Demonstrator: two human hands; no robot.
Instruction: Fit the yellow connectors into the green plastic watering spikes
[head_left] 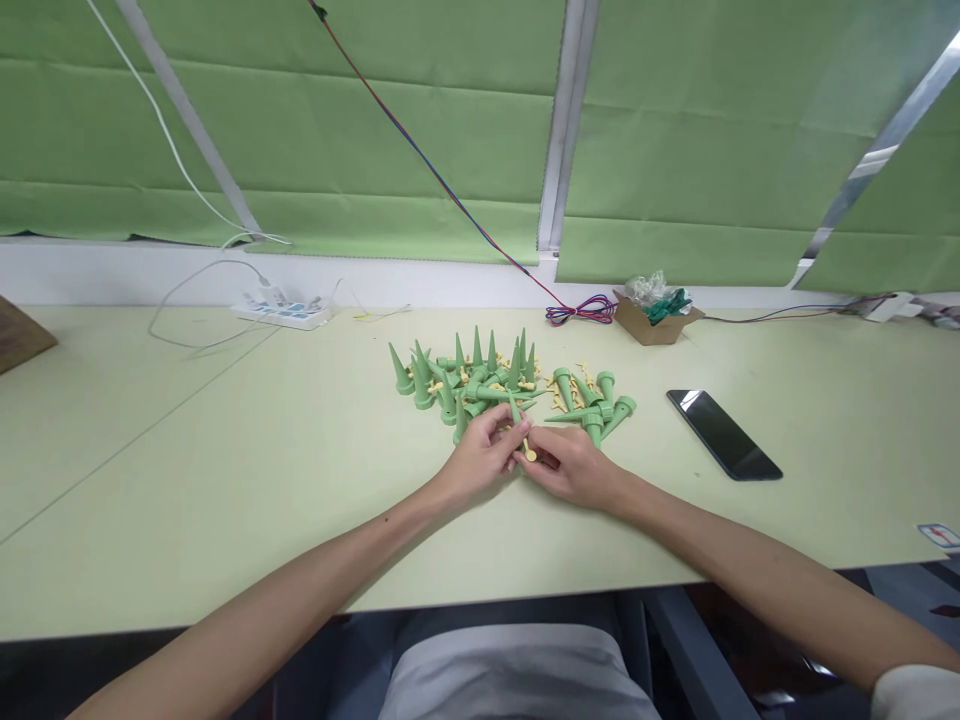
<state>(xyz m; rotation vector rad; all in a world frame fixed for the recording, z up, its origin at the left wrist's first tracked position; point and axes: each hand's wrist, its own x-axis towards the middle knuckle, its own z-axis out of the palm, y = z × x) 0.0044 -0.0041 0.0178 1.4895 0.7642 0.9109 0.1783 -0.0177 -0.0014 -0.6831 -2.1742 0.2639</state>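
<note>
My left hand [486,446] is closed around a green plastic watering spike [514,406], its tip pointing away from me. At the near end of that spike is a small yellow plastic piece [530,454] with a round end. My right hand [574,465] pinches at this yellow piece, close against my left fingers. Whether the two parts are joined is hidden by the fingers. Just beyond my hands, several green spikes [424,388] stand upright, and others lie on their sides. More spikes [592,425] lie beyond my right hand, among loose yellow pieces [583,388].
A black phone [724,434] lies to the right on the pale table [225,500]. At the back are a small cardboard box [646,326] with plastic wrap, a coiled red-blue cable [581,311] and a white power strip [285,313]. A brown board [22,336] sits far left.
</note>
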